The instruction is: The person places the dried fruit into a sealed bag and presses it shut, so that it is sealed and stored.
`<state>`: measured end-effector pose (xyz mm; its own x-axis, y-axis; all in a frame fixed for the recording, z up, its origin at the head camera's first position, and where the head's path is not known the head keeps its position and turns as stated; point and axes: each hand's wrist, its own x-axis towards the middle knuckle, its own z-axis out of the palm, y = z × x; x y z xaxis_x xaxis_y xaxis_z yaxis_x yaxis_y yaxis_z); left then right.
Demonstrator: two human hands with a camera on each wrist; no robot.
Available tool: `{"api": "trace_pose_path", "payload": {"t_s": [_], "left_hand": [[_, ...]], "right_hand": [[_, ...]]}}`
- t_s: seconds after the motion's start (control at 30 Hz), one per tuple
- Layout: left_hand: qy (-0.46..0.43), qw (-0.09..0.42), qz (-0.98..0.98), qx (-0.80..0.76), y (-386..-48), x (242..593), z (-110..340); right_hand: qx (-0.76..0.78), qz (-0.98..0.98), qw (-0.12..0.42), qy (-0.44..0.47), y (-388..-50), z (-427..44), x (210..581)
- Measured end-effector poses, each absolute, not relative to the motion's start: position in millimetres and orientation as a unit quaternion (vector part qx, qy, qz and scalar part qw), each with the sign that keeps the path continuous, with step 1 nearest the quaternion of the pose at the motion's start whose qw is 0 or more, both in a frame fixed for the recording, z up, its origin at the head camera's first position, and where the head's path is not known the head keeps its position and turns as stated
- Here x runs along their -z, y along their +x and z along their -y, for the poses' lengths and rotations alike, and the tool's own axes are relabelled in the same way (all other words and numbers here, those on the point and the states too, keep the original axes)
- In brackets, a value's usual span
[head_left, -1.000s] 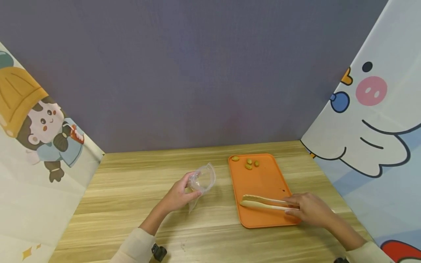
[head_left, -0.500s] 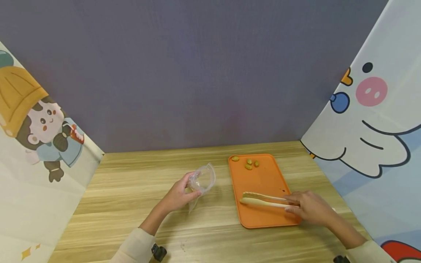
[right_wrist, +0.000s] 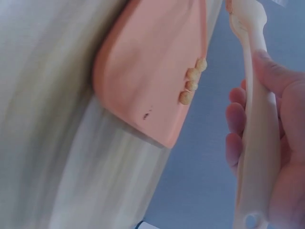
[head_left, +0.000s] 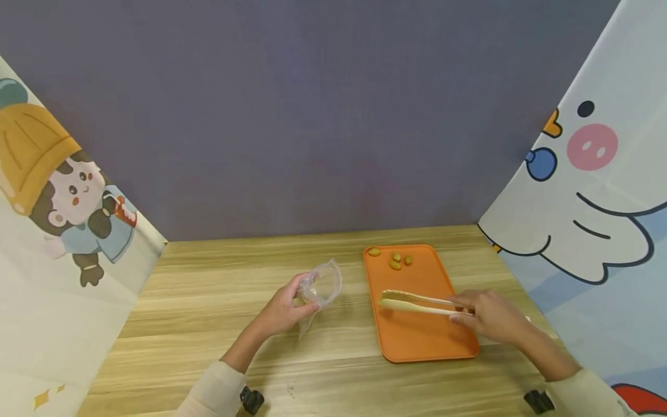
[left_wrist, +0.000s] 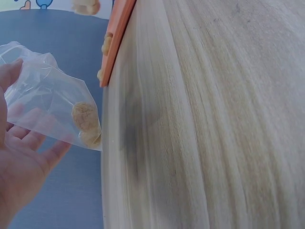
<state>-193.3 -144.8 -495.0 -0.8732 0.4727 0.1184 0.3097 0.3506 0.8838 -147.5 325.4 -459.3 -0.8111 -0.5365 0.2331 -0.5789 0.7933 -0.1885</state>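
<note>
A pale, wood-grained worktop (head_left: 208, 307) lies before a person in cream sleeves (head_left: 213, 391), with a black device (head_left: 252, 399) near the left cuff and another near the right.

The two hands are well apart. The left hand (head_left: 286, 307) holds a clear, thin plastic bag (head_left: 328, 292) above the worktop, to the left of the tray; its mouth is spread wide and faces rightward, probably so the gap stays reachable from that side. Light-brown, wrinkled, peanut-like lumps (left_wrist: 86, 117) sit low in the bag, where their weight seems to have settled them.

The right hand (head_left: 492, 318) grips a pair of cream-coloured tongs (head_left: 417, 308) by the handle, the thumb opposite the fingers, likely to control how close the arms come. They reach leftward over a rectangular orange tray (head_left: 422, 341), apparently raised off it; whether the tips hold anything cannot be told.

At the tray's far end rest four brown, peanut-like pieces (head_left: 395, 265), three clustered and one in the left corner; the raised rim would help keep them in.

Behind stands a plain grey-purple wall (head_left: 312, 116).
</note>
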Motion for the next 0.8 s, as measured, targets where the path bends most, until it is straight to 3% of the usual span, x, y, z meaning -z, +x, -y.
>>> {"api": "trace_pose_path", "payload": {"t_s": [0.17, 0.8], "left_hand": [[0.244, 0.081, -0.815, -0.519, -193, 496, 146], [0.246, 0.082, -0.817, -0.515, -194, 495, 145]], "right_hand": [[-0.127, 0.932, 0.121, 0.317, -154, -321, 453], [-0.092, 0.922, 0.156, 0.343, -172, -294, 424]]}}
